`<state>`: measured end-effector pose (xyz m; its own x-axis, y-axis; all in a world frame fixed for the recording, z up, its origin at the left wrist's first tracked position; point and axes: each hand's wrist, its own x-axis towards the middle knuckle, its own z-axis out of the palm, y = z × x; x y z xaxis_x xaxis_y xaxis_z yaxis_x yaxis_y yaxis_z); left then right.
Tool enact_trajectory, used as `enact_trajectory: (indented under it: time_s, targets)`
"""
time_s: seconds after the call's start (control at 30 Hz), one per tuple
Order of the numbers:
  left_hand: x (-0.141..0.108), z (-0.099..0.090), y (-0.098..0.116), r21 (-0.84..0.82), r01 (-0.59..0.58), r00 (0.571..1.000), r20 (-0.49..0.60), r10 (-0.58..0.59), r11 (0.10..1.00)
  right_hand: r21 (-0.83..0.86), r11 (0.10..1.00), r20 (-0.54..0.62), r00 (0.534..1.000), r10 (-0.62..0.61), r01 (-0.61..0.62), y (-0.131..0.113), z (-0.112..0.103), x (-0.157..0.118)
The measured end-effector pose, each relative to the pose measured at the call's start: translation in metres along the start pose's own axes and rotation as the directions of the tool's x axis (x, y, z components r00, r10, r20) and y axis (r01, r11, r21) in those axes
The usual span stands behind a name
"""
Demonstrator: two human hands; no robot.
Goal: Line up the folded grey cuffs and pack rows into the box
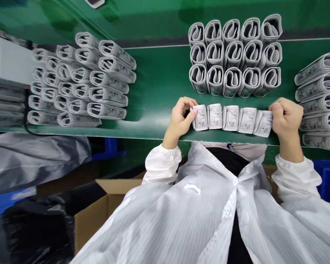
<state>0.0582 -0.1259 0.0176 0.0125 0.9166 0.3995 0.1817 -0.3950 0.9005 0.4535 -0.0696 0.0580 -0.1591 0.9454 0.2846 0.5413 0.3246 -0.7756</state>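
A short row of folded printed sheets (230, 118), rolled into flat bundles, lies along the front edge of the green table. My left hand (181, 116) pinches the leftmost bundle (200, 117) between thumb and fingers. At the other end, my right hand (287, 118) is closed with its thumb and curled fingers on the rightmost bundle (264, 124). The fingertips of my right hand are partly hidden. Just behind the row stands a block of similar rolled bundles (232, 58), stacked in three rows with their open ends showing.
More rolled bundles are stacked on the green table (156, 84) at the left (108, 84) and the right edge (319, 99). A white box-shaped device (12, 62) is at far left. Below the table are an open cardboard box (92, 220) and a black plastic bag (38, 227).
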Motion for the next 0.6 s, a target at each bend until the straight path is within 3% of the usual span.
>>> enact_trajectory:
  time_s: [0.27, 0.6]
  targets:
    - [0.0003, 0.0002, 0.0024, 0.002, 0.038, 0.999, -0.004, -0.038, 0.999, 0.023, 0.999, 0.015, 0.999, 0.034, -0.035, 0.0069, -0.0006, -0.002]
    - [0.0002, 0.0003, 0.0007, 0.028, -0.027, 1.0, 0.01, 0.027, 0.999, -0.017, 0.998, -0.017, 0.998, -0.067, 0.067, 0.0002, 0.0005, 0.0011]
